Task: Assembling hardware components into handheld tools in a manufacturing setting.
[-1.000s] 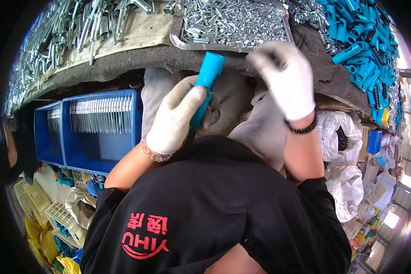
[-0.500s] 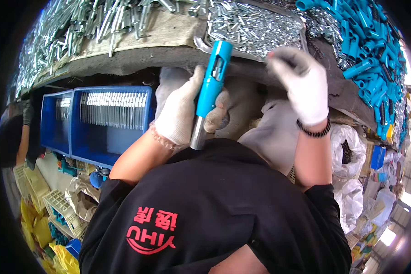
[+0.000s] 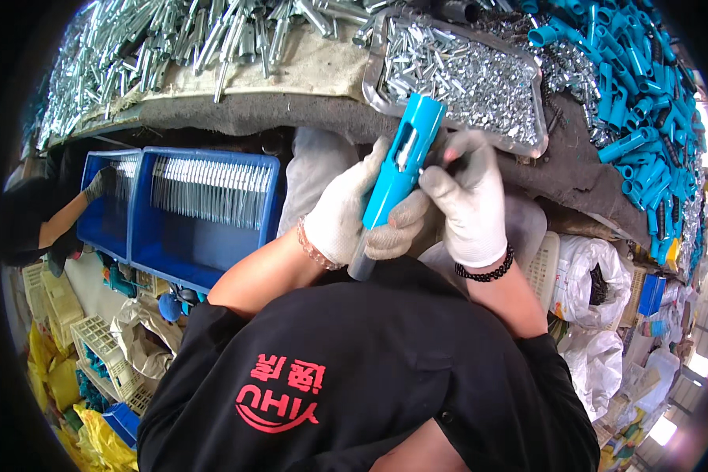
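Observation:
My left hand (image 3: 342, 206), in a white knit glove, is closed around a teal tubular handle (image 3: 393, 185) that tilts up to the right. A long slot in the handle's side shows metal inside, and a bare metal tube (image 3: 360, 263) sticks out of its lower end. Close to the right side of the slot is my right hand (image 3: 470, 200), also gloved, with thumb and fingers bent together against the handle. Something tiny may be at its fingertips, too small and blurred to name.
Ahead lies a tray (image 3: 533, 145) of small metal pins, between loose metal tubes (image 3: 236, 35) and a heap of teal handles (image 3: 645, 141). At left, a blue bin (image 3: 204, 256) holds a row of metal rods; another person's gloved hand (image 3: 98, 185) reaches into the adjoining bin.
My right hand has come down and left from the small metal parts to the handle's slot. The handle, in my left hand, has shifted slightly right and down.

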Tool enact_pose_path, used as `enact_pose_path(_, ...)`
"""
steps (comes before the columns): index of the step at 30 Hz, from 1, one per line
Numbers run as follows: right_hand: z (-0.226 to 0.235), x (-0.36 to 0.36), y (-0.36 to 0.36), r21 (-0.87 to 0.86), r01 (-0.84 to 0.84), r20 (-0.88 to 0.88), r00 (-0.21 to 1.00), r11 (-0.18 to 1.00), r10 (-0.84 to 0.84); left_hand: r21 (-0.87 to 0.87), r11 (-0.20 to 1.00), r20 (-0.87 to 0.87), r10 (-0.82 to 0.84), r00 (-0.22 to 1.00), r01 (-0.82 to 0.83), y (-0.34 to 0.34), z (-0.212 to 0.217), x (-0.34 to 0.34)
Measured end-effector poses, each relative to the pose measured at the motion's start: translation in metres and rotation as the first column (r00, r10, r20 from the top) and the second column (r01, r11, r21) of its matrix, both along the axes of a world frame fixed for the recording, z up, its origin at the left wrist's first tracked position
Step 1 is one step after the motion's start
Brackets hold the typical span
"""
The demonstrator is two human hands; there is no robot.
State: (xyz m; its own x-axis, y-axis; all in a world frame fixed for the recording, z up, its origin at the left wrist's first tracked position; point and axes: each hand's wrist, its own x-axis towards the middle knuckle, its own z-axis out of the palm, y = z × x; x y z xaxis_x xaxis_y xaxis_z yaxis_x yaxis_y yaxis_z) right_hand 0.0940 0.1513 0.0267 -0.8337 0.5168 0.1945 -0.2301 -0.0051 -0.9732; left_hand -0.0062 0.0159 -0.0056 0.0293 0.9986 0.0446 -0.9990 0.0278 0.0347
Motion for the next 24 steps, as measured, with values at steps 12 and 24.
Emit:
enact_pose_path(12, 0.000, -0.013, -0.025, -0.344, -0.595, 0.361, 0.630, 0.726, 0.687, -0.053, 0.846, -0.487, 0.442, 0.753, -0.530, -0.006, 0.036, -0.029)
enact_pose_path(24, 0.061, -0.133, 0.102, 0.974, 0.221, -0.127, 0.735, 0.057, -0.666, -0.438, 0.666, -0.373, 0.476, 0.796, -0.604, -0.037, 0.050, -0.036)
